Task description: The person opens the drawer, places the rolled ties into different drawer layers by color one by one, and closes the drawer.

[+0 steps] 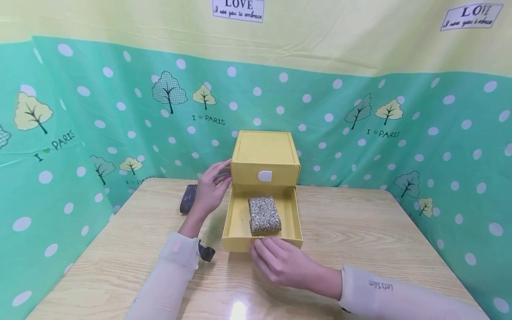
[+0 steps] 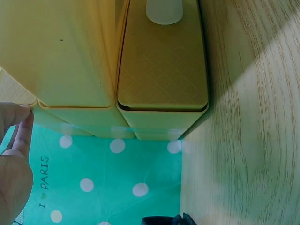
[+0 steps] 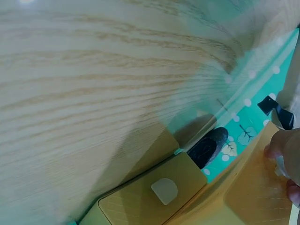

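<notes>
A yellow drawer cabinet [image 1: 264, 149] stands at the back of the table, and one yellow drawer [image 1: 296, 220] is pulled out below its top drawer. Inside lies a speckled brown-and-white block [image 1: 265, 215]. My right hand [image 1: 282, 262] grips the drawer's front, fingers over its rim and around the pale tab [image 3: 281, 166]. My left hand [image 1: 212, 189] rests against the cabinet's left side near the top, fingers mostly straight. In the left wrist view the left hand [image 2: 15, 159] has its fingertips right at the cabinet's front corner.
Left of the cabinet, behind my left wrist, lies a dark patterned case [image 1: 188, 198]. Under the pulled-out drawer is a closed bottom drawer [image 2: 164, 70] with a white tab. A green polka-dot curtain [image 1: 340, 133] hangs behind and beside the wooden table [image 1: 352, 231].
</notes>
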Available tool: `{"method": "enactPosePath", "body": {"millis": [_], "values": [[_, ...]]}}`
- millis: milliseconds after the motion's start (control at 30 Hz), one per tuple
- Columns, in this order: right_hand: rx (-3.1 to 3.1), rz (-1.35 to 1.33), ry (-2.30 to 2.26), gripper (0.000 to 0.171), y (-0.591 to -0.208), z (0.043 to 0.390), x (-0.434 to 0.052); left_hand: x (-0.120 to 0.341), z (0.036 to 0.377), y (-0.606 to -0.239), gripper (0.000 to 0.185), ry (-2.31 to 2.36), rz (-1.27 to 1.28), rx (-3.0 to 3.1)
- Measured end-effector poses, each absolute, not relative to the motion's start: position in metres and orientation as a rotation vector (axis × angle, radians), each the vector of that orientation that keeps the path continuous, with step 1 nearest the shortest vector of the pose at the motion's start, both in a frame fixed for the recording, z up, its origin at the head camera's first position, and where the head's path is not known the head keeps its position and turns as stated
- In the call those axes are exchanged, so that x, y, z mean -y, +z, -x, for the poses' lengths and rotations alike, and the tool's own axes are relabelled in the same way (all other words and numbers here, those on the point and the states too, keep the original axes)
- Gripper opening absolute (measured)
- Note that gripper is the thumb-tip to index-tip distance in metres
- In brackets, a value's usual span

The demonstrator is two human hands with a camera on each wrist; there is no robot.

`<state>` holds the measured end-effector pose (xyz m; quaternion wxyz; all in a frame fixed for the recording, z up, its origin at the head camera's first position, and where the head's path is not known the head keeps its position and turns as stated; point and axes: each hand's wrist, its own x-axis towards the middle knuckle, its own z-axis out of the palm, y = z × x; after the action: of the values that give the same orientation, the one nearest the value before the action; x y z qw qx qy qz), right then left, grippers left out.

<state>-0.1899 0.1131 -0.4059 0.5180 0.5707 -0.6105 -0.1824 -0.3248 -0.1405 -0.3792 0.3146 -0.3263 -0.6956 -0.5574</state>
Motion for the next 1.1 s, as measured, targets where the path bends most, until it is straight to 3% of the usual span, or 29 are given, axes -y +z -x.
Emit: {"method": "enactPosePath", "body": {"millis": [567, 1100], "values": [[1.463, -1.317, -0.436, 0.029, -0.366, 0.175, -0.107, 0.139, 0.323, -0.377, 0.055, -1.47, 0.842, 1.848], [1.513, -1.282, -0.459, 0.029, -0.364, 0.176, -0.109, 0.141, 0.323, -0.379, 0.056, -1.465, 0.856, 1.844]]}}
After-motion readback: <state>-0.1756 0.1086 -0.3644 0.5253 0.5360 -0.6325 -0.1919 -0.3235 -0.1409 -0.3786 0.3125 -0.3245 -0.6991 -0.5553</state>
